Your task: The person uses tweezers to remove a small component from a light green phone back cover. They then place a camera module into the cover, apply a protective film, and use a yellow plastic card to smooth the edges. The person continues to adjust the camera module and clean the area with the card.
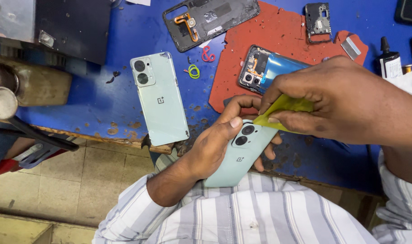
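Note:
My left hand [215, 140] grips a pale green phone [237, 158] back side up, thumb resting beside its two camera rings. My right hand [332, 99] pinches a yellow cloth [283, 108] and presses it onto the phone's top corner. A second pale green phone back [159, 99] lies on the blue worktable [106, 97] to the left. An opened phone with a blue battery [271, 68] rests on a red mat [269, 36] just beyond my right hand.
A black phone frame with an orange flex part [206, 20] lies at the top. A small black bracket [318, 21], a glue bottle [389, 58], red and yellow-green rubber loops [200, 63], and a metal cylinder [2, 101] at left are nearby. Tiled floor shows below the table edge.

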